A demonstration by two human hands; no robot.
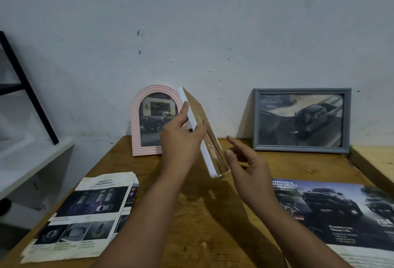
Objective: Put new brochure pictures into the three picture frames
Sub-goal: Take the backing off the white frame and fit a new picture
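Left hand [181, 137] grips white rectangular picture frame [199, 137] w/ brown board back, tilted above wooden table [213, 214]; right hand [247, 161] just beside it, fingers loosely spread, empty.

white frame [195, 127]: front hidden | right brochure [341, 214]: cut off right

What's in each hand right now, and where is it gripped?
The left hand grips the white frame along its side edge. The right hand holds nothing, open beside the frame's back.
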